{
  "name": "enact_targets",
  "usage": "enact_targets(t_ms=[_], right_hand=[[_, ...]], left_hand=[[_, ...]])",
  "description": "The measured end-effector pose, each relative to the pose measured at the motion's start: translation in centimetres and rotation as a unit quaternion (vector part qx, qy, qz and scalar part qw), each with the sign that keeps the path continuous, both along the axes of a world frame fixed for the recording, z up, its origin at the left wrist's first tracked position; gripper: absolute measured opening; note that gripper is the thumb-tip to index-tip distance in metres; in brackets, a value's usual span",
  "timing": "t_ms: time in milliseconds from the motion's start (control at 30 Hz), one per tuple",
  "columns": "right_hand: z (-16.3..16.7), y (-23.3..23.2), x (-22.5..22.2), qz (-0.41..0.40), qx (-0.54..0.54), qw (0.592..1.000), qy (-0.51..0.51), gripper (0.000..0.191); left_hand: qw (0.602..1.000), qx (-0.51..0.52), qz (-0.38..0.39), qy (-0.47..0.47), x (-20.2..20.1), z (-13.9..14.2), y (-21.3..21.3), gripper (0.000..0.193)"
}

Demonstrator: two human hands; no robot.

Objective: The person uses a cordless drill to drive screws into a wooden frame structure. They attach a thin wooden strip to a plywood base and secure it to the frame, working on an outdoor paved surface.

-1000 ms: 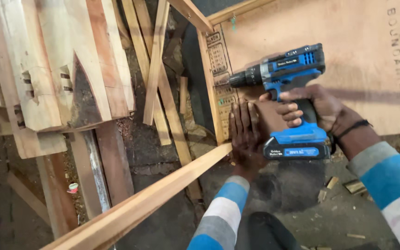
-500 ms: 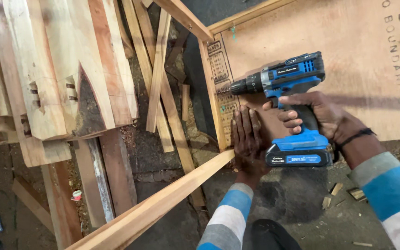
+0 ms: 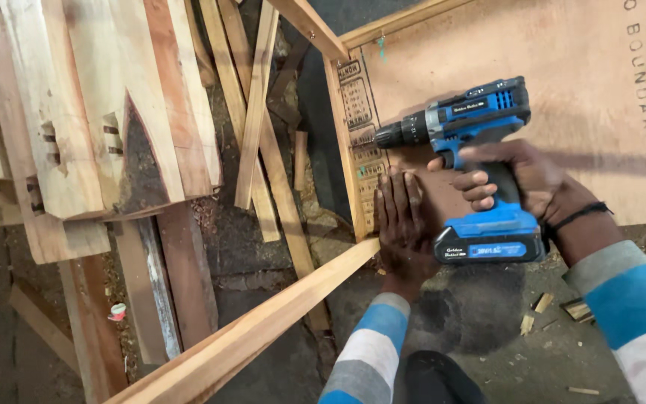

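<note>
Drill (image 3: 480,150), cordless, blue and black, battery base at 6 o'clock, chuck pointing toward 9 o'clock; held over the plywood panel (image 3: 562,82). Right hand (image 3: 517,179): fingers wrapped tight round the drill grip, black band at the wrist. Left hand (image 3: 405,224): fingers straight and pressed together, laid flat on the panel's lower left corner, at 8 o'clock from the drill and just beside its battery. Long wooden strip (image 3: 256,329): runs from that corner toward 8 o'clock, its end by the left hand. Stack of notched planks (image 3: 91,112): at 9 o'clock, well apart. Loose thin battens (image 3: 259,112): between planks and panel. Wood chips (image 3: 536,310): on the dark ground at 6 o'clock.
</note>
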State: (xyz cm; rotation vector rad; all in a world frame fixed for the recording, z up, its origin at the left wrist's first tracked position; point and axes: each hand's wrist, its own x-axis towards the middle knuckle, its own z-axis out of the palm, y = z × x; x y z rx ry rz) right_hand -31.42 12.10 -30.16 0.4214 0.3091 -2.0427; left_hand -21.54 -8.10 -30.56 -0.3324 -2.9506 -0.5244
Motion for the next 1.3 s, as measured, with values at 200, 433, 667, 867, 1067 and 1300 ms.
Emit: enact_targets(t_ms=[200,433,667,867,1067,1300], right_hand=[[-0.7,-0.2,0.4,-0.025,0.000,0.999,0.044,0.044],[-1.5,0.1,-1.0,0.025,0.003,0.999,0.032,0.034],[-0.2,-0.4,-0.8,0.013,0.044,0.998,0.039,0.039],[0.9,-1.3,-1.4,-0.018,0.309,0.944,0.116,0.041],[0.3,-1.2,-1.3,-0.058,0.270,0.953,0.124,0.034],[0.4,-1.0,-1.2,-0.071,0.240,0.960,0.127,0.034]], left_hand=[[1.000,-0.002,-0.004,-0.005,0.0,0.0,0.0,0.086],[0.999,-0.054,0.002,-0.002,-0.2,-0.3,0.0,0.086],[0.999,-0.032,0.003,-0.002,0.0,-0.5,-0.2,0.089],[0.999,-0.046,-0.002,-0.005,-0.3,-0.3,-0.1,0.092],[0.985,-0.162,0.004,-0.064,-0.1,0.2,-0.2,0.098],[1.000,-0.005,-0.008,0.008,-0.3,0.2,0.0,0.090]])
